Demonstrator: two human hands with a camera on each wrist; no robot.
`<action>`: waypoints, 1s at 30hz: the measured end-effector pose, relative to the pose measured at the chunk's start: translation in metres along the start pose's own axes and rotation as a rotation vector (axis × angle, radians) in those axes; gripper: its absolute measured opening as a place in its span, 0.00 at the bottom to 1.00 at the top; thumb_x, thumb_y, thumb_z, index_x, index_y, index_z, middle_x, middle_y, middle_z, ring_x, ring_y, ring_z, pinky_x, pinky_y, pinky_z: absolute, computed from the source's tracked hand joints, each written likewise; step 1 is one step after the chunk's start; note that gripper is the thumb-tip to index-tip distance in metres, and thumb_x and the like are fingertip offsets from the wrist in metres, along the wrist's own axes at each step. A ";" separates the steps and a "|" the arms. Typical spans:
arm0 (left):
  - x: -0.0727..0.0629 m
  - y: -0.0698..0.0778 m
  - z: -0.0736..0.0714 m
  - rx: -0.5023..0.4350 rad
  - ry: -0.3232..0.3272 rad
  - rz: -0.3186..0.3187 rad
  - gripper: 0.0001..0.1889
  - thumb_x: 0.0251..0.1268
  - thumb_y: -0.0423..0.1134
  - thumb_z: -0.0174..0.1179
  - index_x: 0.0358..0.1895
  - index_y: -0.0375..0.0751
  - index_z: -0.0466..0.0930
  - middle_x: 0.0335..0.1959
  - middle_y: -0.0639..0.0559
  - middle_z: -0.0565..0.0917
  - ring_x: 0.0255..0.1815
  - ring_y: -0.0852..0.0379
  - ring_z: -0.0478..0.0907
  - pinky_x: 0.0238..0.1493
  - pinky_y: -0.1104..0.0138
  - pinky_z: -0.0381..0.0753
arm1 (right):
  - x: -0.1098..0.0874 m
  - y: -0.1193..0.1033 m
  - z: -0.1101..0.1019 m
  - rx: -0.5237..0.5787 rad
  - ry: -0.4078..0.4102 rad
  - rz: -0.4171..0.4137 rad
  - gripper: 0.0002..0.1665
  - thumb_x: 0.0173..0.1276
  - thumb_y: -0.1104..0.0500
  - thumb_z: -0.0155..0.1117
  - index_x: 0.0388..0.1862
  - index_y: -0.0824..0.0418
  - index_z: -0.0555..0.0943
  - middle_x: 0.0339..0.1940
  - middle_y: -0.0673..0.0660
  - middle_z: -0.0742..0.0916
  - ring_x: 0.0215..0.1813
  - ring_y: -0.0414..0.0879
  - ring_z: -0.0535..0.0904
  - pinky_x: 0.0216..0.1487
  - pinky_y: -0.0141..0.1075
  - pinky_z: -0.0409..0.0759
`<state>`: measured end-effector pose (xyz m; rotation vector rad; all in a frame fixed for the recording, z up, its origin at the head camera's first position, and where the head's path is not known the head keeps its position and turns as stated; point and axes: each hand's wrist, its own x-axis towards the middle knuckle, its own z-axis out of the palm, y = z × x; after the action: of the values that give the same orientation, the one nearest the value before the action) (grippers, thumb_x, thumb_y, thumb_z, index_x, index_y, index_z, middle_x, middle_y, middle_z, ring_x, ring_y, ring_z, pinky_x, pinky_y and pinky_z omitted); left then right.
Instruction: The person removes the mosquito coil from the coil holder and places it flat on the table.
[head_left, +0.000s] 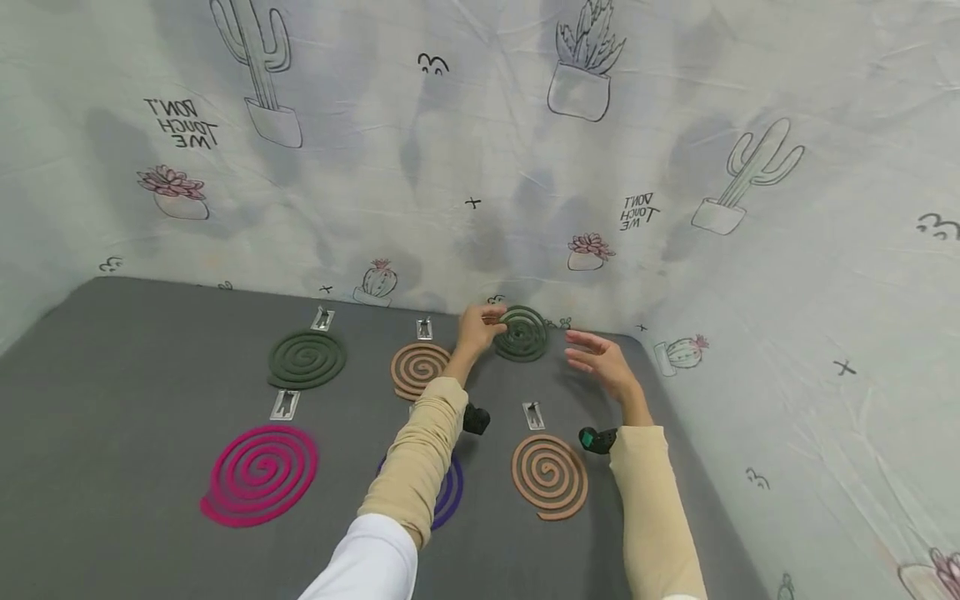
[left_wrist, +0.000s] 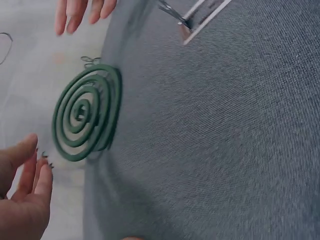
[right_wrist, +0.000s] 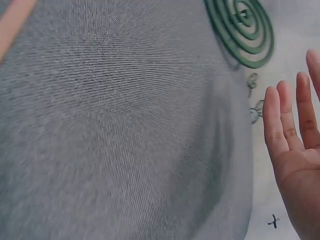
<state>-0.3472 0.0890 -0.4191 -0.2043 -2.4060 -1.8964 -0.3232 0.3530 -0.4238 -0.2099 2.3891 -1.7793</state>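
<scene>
A green mosquito coil (head_left: 520, 333) is propped steeply near the back edge of the grey surface, its spiral facing the hands in the left wrist view. My left hand (head_left: 480, 329) is just to its left, thumb and fingers parted with a gap between them; in the left wrist view the fingertips (left_wrist: 45, 172) are beside the coil and hold nothing. To the right of the coil, my right hand (head_left: 600, 362) hovers over the cloth with its fingers extended, apart from everything. What supports the coil from behind is mostly hidden.
Other coils lie flat: a dark green one (head_left: 307, 359), a pink one (head_left: 264, 471), tan ones (head_left: 550, 475) and a purple one (head_left: 450, 496) partly under my left sleeve. Small metal coil stands (head_left: 533, 415) lie near them. A printed cloth wall (head_left: 487, 167) rises behind.
</scene>
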 end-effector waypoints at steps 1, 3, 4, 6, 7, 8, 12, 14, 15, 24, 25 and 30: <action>0.000 -0.004 0.002 0.010 0.024 0.001 0.17 0.75 0.21 0.65 0.63 0.23 0.85 0.64 0.30 0.87 0.68 0.33 0.84 0.71 0.48 0.85 | 0.002 0.001 0.002 -0.012 -0.007 0.010 0.34 0.84 0.69 0.60 0.82 0.80 0.64 0.82 0.78 0.71 0.57 0.26 0.84 0.70 0.34 0.86; 0.001 -0.011 0.005 0.016 0.062 0.008 0.16 0.74 0.20 0.65 0.62 0.23 0.86 0.64 0.30 0.87 0.67 0.32 0.84 0.71 0.47 0.85 | 0.005 0.001 0.008 -0.050 -0.021 0.016 0.33 0.83 0.70 0.61 0.81 0.79 0.66 0.82 0.79 0.70 0.59 0.31 0.85 0.71 0.37 0.86; 0.001 -0.014 0.007 0.020 0.077 0.012 0.17 0.73 0.20 0.65 0.62 0.23 0.86 0.64 0.29 0.87 0.67 0.32 0.85 0.71 0.47 0.85 | 0.007 0.002 0.010 -0.069 -0.023 0.018 0.33 0.83 0.70 0.62 0.81 0.79 0.67 0.82 0.79 0.70 0.61 0.35 0.86 0.72 0.40 0.85; 0.001 -0.020 0.010 0.024 0.097 0.005 0.17 0.73 0.19 0.64 0.63 0.24 0.86 0.64 0.29 0.87 0.65 0.32 0.85 0.70 0.46 0.86 | 0.012 0.003 0.015 -0.093 -0.022 0.023 0.32 0.83 0.70 0.62 0.81 0.79 0.68 0.82 0.79 0.70 0.67 0.46 0.86 0.73 0.43 0.85; 0.001 -0.023 0.011 0.031 0.104 -0.002 0.18 0.73 0.19 0.64 0.63 0.24 0.86 0.64 0.29 0.87 0.65 0.32 0.85 0.70 0.46 0.86 | 0.015 0.003 0.017 -0.098 -0.021 0.023 0.32 0.83 0.71 0.62 0.81 0.78 0.68 0.82 0.78 0.71 0.71 0.53 0.85 0.74 0.45 0.84; 0.001 -0.026 0.013 0.036 0.108 -0.012 0.18 0.74 0.19 0.64 0.64 0.25 0.86 0.64 0.29 0.87 0.64 0.32 0.85 0.69 0.45 0.86 | 0.017 0.003 0.019 -0.107 -0.017 0.024 0.32 0.83 0.71 0.62 0.81 0.78 0.68 0.82 0.78 0.71 0.75 0.60 0.81 0.74 0.46 0.84; 0.003 -0.036 0.017 0.039 0.142 -0.063 0.19 0.74 0.19 0.63 0.65 0.28 0.86 0.60 0.28 0.88 0.63 0.32 0.85 0.69 0.44 0.86 | 0.026 0.003 0.025 -0.122 0.002 0.035 0.33 0.83 0.71 0.61 0.82 0.77 0.67 0.83 0.77 0.70 0.79 0.72 0.74 0.74 0.48 0.83; 0.005 -0.039 0.019 0.047 0.161 -0.083 0.19 0.73 0.19 0.64 0.64 0.29 0.87 0.58 0.28 0.89 0.63 0.33 0.86 0.68 0.46 0.87 | 0.030 0.003 0.027 -0.140 0.016 0.041 0.32 0.83 0.72 0.61 0.82 0.77 0.67 0.83 0.78 0.71 0.78 0.74 0.74 0.74 0.49 0.83; 0.006 -0.041 0.020 0.053 0.173 -0.089 0.19 0.73 0.19 0.64 0.63 0.29 0.87 0.58 0.29 0.89 0.62 0.34 0.87 0.67 0.47 0.87 | 0.032 0.002 0.028 -0.150 0.024 0.041 0.32 0.83 0.73 0.61 0.81 0.77 0.68 0.82 0.78 0.71 0.77 0.74 0.75 0.74 0.50 0.83; 0.012 -0.042 0.028 0.094 0.232 -0.102 0.15 0.71 0.18 0.65 0.57 0.26 0.90 0.52 0.32 0.92 0.60 0.34 0.88 0.65 0.48 0.89 | 0.047 0.001 0.034 -0.318 0.119 0.081 0.29 0.81 0.70 0.66 0.76 0.75 0.75 0.74 0.78 0.80 0.74 0.71 0.80 0.72 0.52 0.85; 0.012 -0.042 0.029 0.096 0.234 -0.099 0.15 0.70 0.18 0.65 0.57 0.26 0.90 0.52 0.33 0.92 0.60 0.34 0.88 0.65 0.47 0.88 | 0.048 0.002 0.033 -0.323 0.127 0.087 0.28 0.80 0.70 0.67 0.76 0.75 0.76 0.73 0.78 0.80 0.74 0.71 0.80 0.72 0.52 0.86; 0.014 -0.044 0.035 0.110 0.254 -0.071 0.12 0.68 0.17 0.67 0.52 0.25 0.92 0.47 0.32 0.93 0.54 0.35 0.91 0.59 0.49 0.91 | 0.052 0.004 0.031 -0.286 0.149 0.102 0.30 0.78 0.73 0.67 0.77 0.74 0.75 0.77 0.75 0.78 0.76 0.69 0.78 0.74 0.52 0.84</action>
<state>-0.3666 0.1138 -0.4678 0.1232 -2.3626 -1.6925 -0.3680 0.3148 -0.4380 0.0136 2.7008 -1.4532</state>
